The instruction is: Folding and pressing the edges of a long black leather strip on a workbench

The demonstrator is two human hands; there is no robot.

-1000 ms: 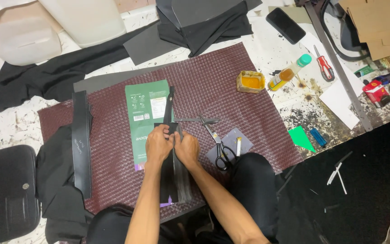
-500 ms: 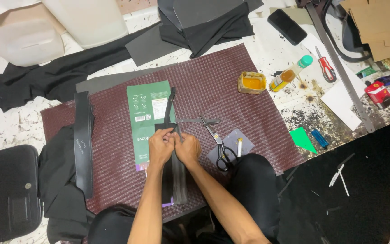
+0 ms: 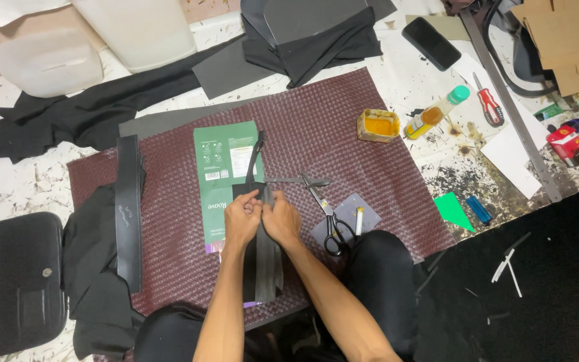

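We are pressing both hands together on a black strip (image 3: pixel 261 258), the left hand (image 3: pixel 241 220) and the right hand (image 3: pixel 280 219) knuckle to knuckle, fingertips pinched down on the strip's upper end. The strip is lying straight under our palms and running back toward our lap, while a narrower black band (image 3: pixel 254 157) is leading away from our fingertips. Both pieces are resting on a green printed pouch (image 3: pixel 221 175), just left of our left hand, and all of it is sitting on a maroon woven mat (image 3: pixel 343 134).

To do this step well, we judge, the thumbs should be keeping even pressure along the strip's edge and the two layers kept square, since a skewed fold would likely show along its whole length.

Just right of our right hand, black-handled scissors (image 3: pixel 326 213) are lying open beside a small grey patch (image 3: pixel 350 213) with a white stick (image 3: pixel 358 218) on it. Farther right and away from us, a yellow glue pot (image 3: pixel 378 125) and a green-capped bottle (image 3: pixel 435 111) are waiting well apart from the hands. Off to our left, a long black panel (image 3: pixel 129 208) is lying over dark cloth (image 3: pixel 92 268).
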